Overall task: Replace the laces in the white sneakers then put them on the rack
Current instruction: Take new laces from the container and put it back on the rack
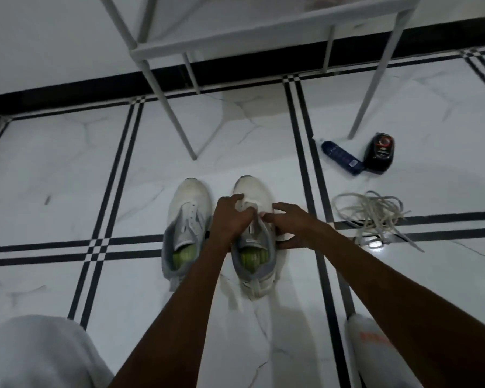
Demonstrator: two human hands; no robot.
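Observation:
Two white sneakers with grey collars and green insoles stand side by side on the tiled floor, toes pointing away from me. The left sneaker (189, 217) has bare eyelets and no lace. My left hand (233, 217) grips the lace area of the right sneaker (254, 247), fingers curled over its tongue. My right hand (290, 224) pinches something white and small, apparently a lace end, at that shoe's right eyelets. A tangle of white laces (373, 217) lies loose on the floor to the right. The white metal rack (252, 32) stands just beyond the shoes.
A dark blue bottle (340, 159) lies beside a small black container (380, 154) near the rack's right leg (371, 88). A black skirting band runs along the wall behind. My knees in white fabric show at the lower left and lower right.

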